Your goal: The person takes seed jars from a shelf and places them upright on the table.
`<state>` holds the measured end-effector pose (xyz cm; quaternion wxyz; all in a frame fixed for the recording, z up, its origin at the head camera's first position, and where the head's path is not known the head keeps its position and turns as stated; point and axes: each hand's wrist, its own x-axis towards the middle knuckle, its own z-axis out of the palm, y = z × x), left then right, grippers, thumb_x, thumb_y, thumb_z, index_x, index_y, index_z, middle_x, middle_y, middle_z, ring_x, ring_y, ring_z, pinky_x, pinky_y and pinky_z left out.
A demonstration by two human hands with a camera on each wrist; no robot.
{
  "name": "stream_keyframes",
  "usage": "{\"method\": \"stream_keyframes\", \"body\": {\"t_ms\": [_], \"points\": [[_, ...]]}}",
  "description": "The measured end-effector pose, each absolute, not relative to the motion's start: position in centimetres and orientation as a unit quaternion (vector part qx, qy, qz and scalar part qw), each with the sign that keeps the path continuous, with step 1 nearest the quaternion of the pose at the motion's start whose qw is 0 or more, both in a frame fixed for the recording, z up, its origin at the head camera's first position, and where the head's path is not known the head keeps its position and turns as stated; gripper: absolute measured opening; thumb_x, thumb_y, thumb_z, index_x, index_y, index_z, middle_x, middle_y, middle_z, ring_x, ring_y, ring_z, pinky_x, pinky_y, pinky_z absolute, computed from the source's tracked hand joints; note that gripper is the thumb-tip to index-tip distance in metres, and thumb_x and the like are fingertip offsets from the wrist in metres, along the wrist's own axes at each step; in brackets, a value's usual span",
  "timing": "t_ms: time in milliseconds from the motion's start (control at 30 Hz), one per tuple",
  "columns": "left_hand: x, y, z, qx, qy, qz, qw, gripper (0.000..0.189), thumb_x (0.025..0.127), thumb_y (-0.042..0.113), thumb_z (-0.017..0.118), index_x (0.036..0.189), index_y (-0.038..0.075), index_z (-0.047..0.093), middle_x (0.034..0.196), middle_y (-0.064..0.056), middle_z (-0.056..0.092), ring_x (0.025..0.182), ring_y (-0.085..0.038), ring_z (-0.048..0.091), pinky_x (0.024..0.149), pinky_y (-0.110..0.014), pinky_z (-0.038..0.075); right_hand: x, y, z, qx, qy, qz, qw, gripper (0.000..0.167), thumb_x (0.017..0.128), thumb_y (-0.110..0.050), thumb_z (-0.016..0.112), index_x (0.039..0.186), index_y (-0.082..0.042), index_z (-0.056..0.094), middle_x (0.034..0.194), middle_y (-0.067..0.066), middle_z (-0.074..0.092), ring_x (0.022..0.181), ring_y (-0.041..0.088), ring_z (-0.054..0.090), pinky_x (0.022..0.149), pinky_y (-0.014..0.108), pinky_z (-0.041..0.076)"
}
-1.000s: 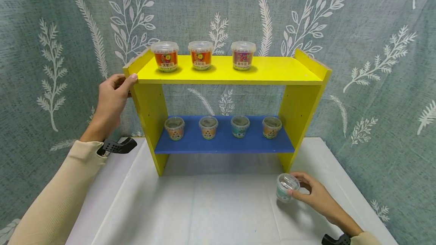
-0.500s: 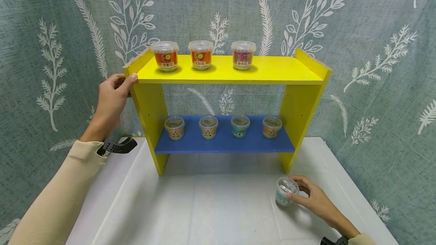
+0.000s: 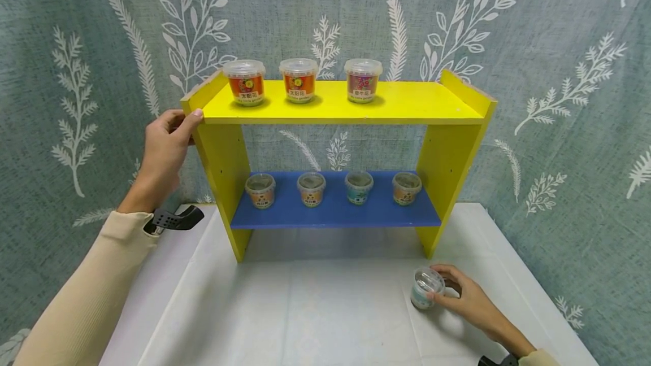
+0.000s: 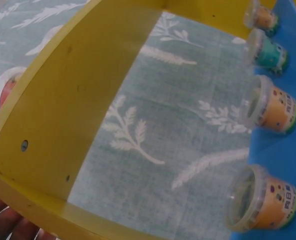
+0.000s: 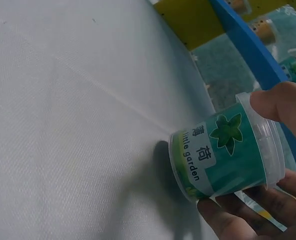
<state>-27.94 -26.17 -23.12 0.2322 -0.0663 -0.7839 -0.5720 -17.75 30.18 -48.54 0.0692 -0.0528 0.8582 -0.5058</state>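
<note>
My right hand [image 3: 469,300] holds a small plastic tub [image 5: 228,150] with a clear lid and a teal label bearing a green leaf. Thumb and fingers pinch it around the lid and side, low over the white table in front of the shelf's right end; whether its base touches the cloth I cannot tell. At the upper left corner of the yellow shelf unit [image 3: 330,121], my left hand [image 3: 165,148] grips the side panel, thumb on the front edge. Fingertips [image 4: 5,225] of that hand show in the left wrist view's lower corner.
Two red-orange tubs [image 3: 246,85] and a purple-red tub [image 3: 363,82] stand on the yellow top board. On the blue lower board [image 3: 333,218] stand several orange tubs [image 3: 312,191] and one teal tub [image 3: 358,190]. A patterned curtain [image 3: 549,100] hangs behind the white table [image 3: 305,309].
My right hand has moved the tub slightly down and toward me, away from the shelf unit. The left hand keeps its grip on the corner.
</note>
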Motion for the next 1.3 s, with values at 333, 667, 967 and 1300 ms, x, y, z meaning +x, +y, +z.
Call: {"method": "stream_keyframes", "body": {"t_ms": [333, 667, 967, 1300], "points": [[-27.9, -26.1, -23.2, -0.067, -0.785, -0.570, 0.233, 0.048, 0.105, 0.049, 0.054, 0.136, 0.012, 0.054, 0.117, 0.002, 0.055, 0.103, -0.014, 0.053, 0.092, -0.029, 0.042, -17.7, 30.1, -49.2, -0.052, 0.856, -0.508, 0.074, 0.067, 0.090, -0.032, 0.082, 0.146, -0.014, 0.049, 0.141, 0.012, 0.058, 0.133, 0.038, 0.053, 0.090, 0.032, 0.052], [-28.0, -26.1, -23.3, -0.068, -0.788, -0.566, 0.233, 0.051, 0.106, 0.048, 0.053, 0.139, 0.010, 0.053, 0.118, 0.003, 0.054, 0.104, -0.014, 0.053, 0.093, -0.032, 0.041, -17.6, 30.3, -49.2, -0.072, 0.853, -0.509, 0.087, 0.069, 0.092, -0.031, 0.080, 0.148, -0.011, 0.046, 0.140, 0.014, 0.056, 0.129, 0.034, 0.055, 0.100, 0.043, 0.050], [-27.8, -26.1, -23.1, -0.069, -0.787, -0.564, 0.239, 0.052, 0.105, 0.048, 0.053, 0.139, 0.009, 0.052, 0.118, 0.003, 0.054, 0.104, -0.014, 0.053, 0.094, -0.034, 0.041, -17.9, 30.7, -47.9, -0.097, 0.866, -0.487, 0.054, 0.058, 0.096, -0.031, 0.075, 0.144, -0.006, 0.052, 0.143, 0.015, 0.056, 0.128, 0.034, 0.055, 0.092, 0.028, 0.053], [-27.9, -26.1, -23.1, -0.067, -0.781, -0.573, 0.239, 0.049, 0.104, 0.049, 0.056, 0.136, 0.011, 0.055, 0.118, 0.003, 0.055, 0.104, -0.015, 0.054, 0.091, -0.029, 0.042, -18.6, 31.4, -44.6, -0.094, 0.884, -0.458, 0.008, 0.047, 0.100, -0.040, 0.068, 0.140, -0.017, 0.056, 0.137, 0.009, 0.060, 0.121, 0.020, 0.061, 0.091, 0.028, 0.054]]}}
